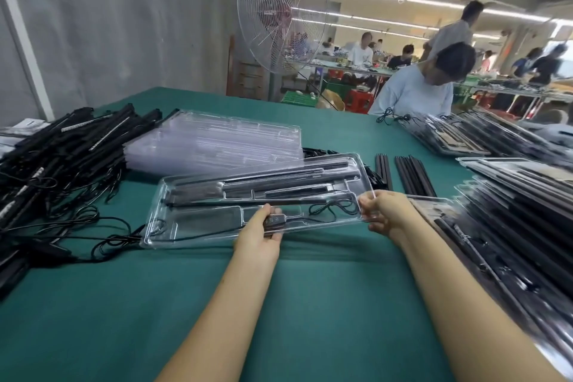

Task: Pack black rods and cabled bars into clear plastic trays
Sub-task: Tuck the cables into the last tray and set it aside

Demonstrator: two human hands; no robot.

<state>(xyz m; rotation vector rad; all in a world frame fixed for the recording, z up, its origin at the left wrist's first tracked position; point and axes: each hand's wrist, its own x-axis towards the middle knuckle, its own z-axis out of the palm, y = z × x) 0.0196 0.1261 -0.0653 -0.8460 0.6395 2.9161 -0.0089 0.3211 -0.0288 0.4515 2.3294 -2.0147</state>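
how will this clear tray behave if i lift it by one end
Probably flexes: the clear tray looks like thin formed plastic, and the left hand and right hand both grip it. Likely light, most weight being the black rods in its slots. The loose cable could spill out if it tilts.

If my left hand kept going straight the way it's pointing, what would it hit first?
Probably the thin cabled bar lying across the clear tray that your left hand grips, just ahead of it, though depth is hard to judge here.
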